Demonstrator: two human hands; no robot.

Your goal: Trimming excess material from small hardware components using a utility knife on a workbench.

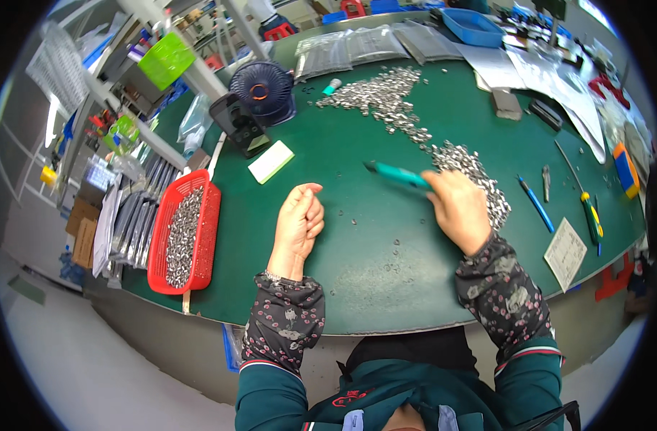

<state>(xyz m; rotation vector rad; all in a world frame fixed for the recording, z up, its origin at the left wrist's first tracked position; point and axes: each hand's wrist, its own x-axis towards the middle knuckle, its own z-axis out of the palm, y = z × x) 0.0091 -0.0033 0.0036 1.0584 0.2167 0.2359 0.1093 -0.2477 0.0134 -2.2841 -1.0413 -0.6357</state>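
Observation:
My right hand point(459, 210) is closed round a teal pen-shaped tool point(404, 176) with a dark tip. The tool points left above the green table; its exact kind does not show. My left hand point(298, 221) is closed, thumb on top, over the table to the left of the tool. Anything between its fingers is too small or hidden to name. Beside my right hand lies a pile of small shiny metal parts point(457, 158), and a larger pile point(378, 93) spreads farther back. Several tiny dark bits point(395, 251) are scattered between my forearms.
At left stands a red plastic basket point(215, 237) of metal parts. A dark fan point(262, 93), a propped phone point(240, 123) and a pale notepad point(271, 161) are behind it. To the right lie a blue pen point(535, 203), a screwdriver point(591, 217) and a square card point(565, 254).

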